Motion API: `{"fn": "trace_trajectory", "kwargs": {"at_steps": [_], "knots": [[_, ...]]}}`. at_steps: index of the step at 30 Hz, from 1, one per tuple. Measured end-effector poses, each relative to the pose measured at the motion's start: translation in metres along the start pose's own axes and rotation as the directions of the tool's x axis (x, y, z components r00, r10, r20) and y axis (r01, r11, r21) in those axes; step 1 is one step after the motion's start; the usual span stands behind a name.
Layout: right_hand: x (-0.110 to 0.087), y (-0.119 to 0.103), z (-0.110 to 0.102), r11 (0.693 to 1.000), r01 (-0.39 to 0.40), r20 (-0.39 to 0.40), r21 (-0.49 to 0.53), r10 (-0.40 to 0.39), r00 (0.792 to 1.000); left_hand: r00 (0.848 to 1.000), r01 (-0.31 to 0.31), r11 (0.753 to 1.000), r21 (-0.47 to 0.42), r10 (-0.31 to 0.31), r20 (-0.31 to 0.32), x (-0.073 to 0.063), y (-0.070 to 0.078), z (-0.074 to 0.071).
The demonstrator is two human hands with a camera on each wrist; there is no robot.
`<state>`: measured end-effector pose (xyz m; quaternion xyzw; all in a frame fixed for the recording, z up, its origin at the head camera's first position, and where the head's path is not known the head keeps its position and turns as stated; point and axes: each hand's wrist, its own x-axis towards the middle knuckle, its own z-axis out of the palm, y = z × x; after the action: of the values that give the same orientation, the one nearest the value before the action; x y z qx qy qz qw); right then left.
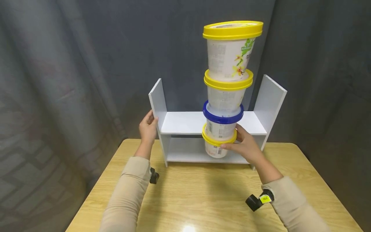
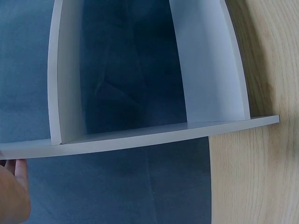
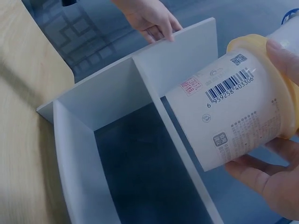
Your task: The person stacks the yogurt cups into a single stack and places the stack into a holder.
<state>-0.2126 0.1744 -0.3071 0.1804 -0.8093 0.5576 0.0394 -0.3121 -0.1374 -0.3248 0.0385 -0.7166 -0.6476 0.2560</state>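
Observation:
A stack of several white tubs stands in the air before the white shelf (image 1: pixel 185 124), leaning slightly. My right hand (image 1: pixel 246 145) grips the lowest tub (image 1: pixel 215 151) round its yellow lid, and its printed barcode shows in the right wrist view. Above it come a tub with a blue lid (image 1: pixel 223 118), a yellow-lidded tub (image 1: pixel 226 96) and a larger top tub (image 1: pixel 229 58) with a flower print. At the shelf's left side panel (image 1: pixel 157 100), my left hand (image 1: pixel 148 127) holds the front edge, fingers curled against its outer face.
The shelf has two white boards between tall side panels and stands on a wooden table (image 1: pixel 185 193). Dark grey curtains (image 1: pixel 130 48) hang behind and on both sides. Small black cameras (image 1: pixel 253 202) are strapped at both wrists.

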Motion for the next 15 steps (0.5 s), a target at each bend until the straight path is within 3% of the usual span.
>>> {"fn": "trace_trajectory", "kwargs": {"at_steps": [6, 15], "knots": [[0.013, -0.003, -0.007, 0.999, 0.008, 0.007, 0.037, -0.008, 1.0, 1.0, -0.002, 1.0, -0.005, 0.003, 0.005, 0.001, -0.003, 0.002], [0.032, 0.0, -0.007, 0.995, -0.093, -0.048, 0.034, 0.094, 0.994, 1.0, -0.01, 1.0, -0.008, 0.01, 0.009, 0.001, -0.006, 0.001]]}}
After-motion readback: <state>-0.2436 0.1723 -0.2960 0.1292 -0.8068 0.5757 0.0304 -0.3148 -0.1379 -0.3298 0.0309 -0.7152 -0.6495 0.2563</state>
